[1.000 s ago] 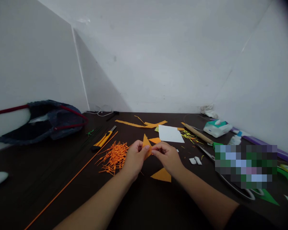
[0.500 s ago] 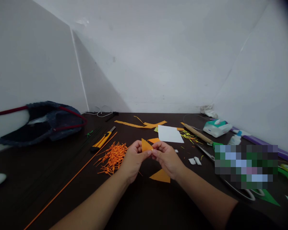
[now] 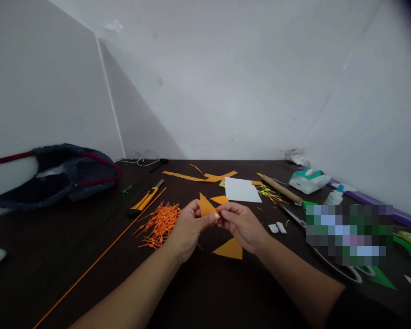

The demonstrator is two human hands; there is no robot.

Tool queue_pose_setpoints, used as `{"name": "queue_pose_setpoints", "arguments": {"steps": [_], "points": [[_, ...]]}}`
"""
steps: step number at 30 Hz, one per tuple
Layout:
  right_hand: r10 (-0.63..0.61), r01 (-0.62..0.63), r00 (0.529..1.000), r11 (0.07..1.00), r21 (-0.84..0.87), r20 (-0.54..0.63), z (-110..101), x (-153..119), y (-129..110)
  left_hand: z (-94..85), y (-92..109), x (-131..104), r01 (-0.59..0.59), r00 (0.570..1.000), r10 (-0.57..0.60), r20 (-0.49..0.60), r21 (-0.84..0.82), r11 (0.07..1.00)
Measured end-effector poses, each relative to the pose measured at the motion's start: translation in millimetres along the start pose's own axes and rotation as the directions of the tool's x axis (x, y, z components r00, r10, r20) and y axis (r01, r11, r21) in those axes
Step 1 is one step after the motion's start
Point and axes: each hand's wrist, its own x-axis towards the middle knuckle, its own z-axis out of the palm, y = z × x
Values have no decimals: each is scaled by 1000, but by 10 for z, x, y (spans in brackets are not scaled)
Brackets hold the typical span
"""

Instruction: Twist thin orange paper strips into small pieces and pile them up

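Orange piece [image 3: 207,207] pinched in the left fingers [image 3: 206,222].
I see its white patch [image 3: 216,216] barer than before, beside the narrowed right fingers [image 3: 229,215] (grip unclear): work seems centred there. Beyond them lies a white sheet [image 3: 242,189].

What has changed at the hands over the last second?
The orange paper in the left hand has been turned slightly, and a small white patch now shows at its lower corner, unseen a second ago. The left hand has kept hold; the right hand stays close by that corner. The loose orange triangle and yellow knife lie as before.
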Motion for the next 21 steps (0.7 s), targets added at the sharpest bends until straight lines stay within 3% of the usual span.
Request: {"name": "queue_pose_setpoints", "arguments": {"steps": [21], "points": [[-64, 54, 993, 994, -97, -96, 135, -25, 86, -73, 44, -28, -1, 999, -4, 35, 121, 993]]}}
